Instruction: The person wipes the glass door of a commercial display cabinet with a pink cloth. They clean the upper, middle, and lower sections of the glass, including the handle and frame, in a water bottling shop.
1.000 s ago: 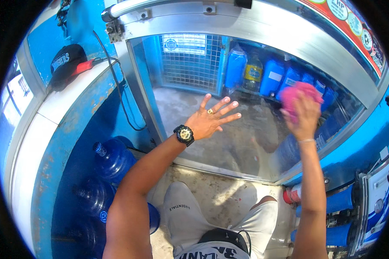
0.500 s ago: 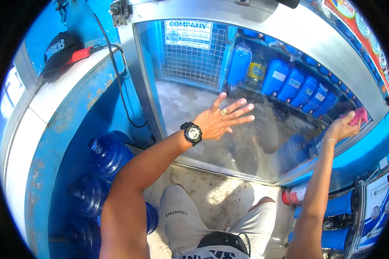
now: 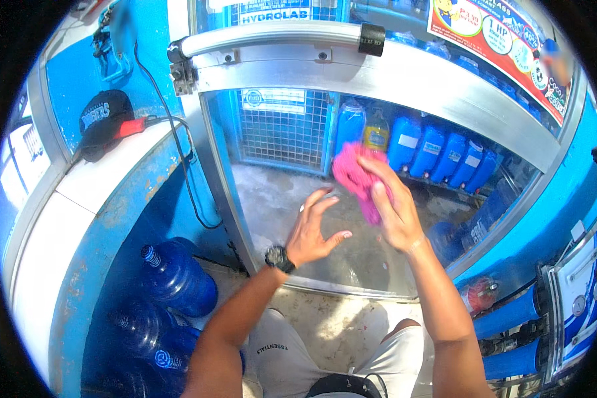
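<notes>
the pink cloth (image 3: 355, 178) is bunched in the right hand (image 3: 393, 213), pressed to the glass pane (image 3: 278, 199) near its middle. the right grip is closed on the cloth, fingers over the top and thumb under. it looks soft, light and limp, likely damp, so it should fold and slip unless held as a wad; the bunched middle is the place to hold, not a loose corner. the left hand (image 3: 315, 229) sits at 9 o'clock of the cloth, just beside it, fingers spread and holding nothing, with a black watch (image 3: 280, 259) on the wrist. behind the glass, at 1 o'clock, stand blue jugs (image 3: 438, 149). at 8 o'clock, low outside, lie big blue bottles (image 3: 176, 278). a black cap (image 3: 103, 119) rests at 10 o'clock on the white ledge (image 3: 113, 172).
</notes>
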The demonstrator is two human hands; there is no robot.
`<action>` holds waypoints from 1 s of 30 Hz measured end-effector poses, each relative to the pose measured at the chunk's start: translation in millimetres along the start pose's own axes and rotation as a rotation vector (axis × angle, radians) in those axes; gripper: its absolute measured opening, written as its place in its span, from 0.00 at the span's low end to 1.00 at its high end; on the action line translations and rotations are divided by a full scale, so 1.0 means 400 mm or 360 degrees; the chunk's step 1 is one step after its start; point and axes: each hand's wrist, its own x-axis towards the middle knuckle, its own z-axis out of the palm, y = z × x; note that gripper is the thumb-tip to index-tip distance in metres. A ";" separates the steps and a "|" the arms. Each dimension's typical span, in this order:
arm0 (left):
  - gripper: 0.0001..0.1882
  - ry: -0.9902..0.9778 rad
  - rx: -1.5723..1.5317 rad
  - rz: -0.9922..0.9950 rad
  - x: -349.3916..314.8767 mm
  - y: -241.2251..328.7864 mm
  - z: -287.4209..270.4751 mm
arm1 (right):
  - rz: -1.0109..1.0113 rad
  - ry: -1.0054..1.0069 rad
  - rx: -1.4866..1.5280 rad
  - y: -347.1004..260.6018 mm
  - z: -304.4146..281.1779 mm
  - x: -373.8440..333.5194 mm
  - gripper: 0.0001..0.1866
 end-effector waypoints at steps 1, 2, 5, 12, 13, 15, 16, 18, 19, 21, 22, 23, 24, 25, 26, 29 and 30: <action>0.45 0.0263 -0.0005 0.0000 -0.024 0.030 0.014 | 0.0102 -0.0039 0.0245 -0.024 -0.016 -0.031 0.21; 0.44 0.0350 -0.0085 -0.0040 -0.049 0.059 0.036 | 0.0100 -0.0121 0.0208 -0.043 -0.025 -0.060 0.22; 0.40 0.0395 -0.0129 -0.0126 -0.126 0.143 0.088 | 0.0165 -0.0312 0.0063 -0.083 -0.046 -0.144 0.22; 0.21 0.0481 -0.0006 -0.0511 -0.148 0.214 0.091 | 0.0395 -0.0299 -0.0621 -0.043 -0.094 -0.226 0.12; 0.20 0.0458 0.0049 -0.0441 -0.135 0.210 0.076 | 0.0415 -0.0267 -0.0585 -0.035 -0.103 -0.227 0.12; 0.17 0.0329 0.0146 -0.0425 -0.098 0.199 0.042 | 0.0466 -0.0202 -0.0550 -0.026 -0.124 -0.222 0.15; 0.16 0.0234 0.0184 -0.0360 -0.074 0.192 0.023 | 0.0548 -0.0157 -0.0497 -0.023 -0.134 -0.215 0.16; 0.15 0.0073 0.0303 -0.0255 -0.013 0.176 -0.001 | 0.0726 -0.0100 -0.0450 -0.018 -0.158 -0.188 0.17; 0.13 0.0156 0.0473 -0.0098 0.030 0.160 -0.004 | 0.0643 0.0078 -0.0476 -0.013 -0.165 -0.170 0.19; 0.11 0.0293 0.0832 0.0107 0.120 0.124 0.000 | 0.0621 0.0288 -0.0499 -0.001 -0.166 -0.127 0.18; 0.10 0.0457 0.0732 0.0039 0.152 0.112 0.020 | 0.0685 0.0393 -0.0483 0.007 -0.158 -0.108 0.17; 0.09 0.0596 0.0646 -0.0124 0.180 0.103 0.063 | 0.0457 0.0591 -0.0515 0.018 -0.139 -0.085 0.16; 0.08 0.0736 0.0556 -0.0285 0.192 0.098 0.113 | 0.0623 0.0666 -0.0484 0.023 -0.119 -0.076 0.17; 0.08 0.0807 0.0349 -0.0363 0.179 0.103 0.167 | 0.0717 0.0732 -0.0455 0.031 -0.098 -0.066 0.17; 0.08 0.0884 0.0140 -0.0432 0.159 0.106 0.224 | 0.0746 0.0821 -0.0461 0.040 -0.081 -0.058 0.17; 0.22 0.0565 0.0589 -0.0254 0.056 0.096 0.345 | 0.0826 0.0866 0.0054 0.059 -0.051 -0.080 0.13; 0.25 0.0530 0.0732 -0.0204 0.037 0.076 0.365 | 0.0892 0.0843 0.0166 0.067 -0.056 -0.103 0.15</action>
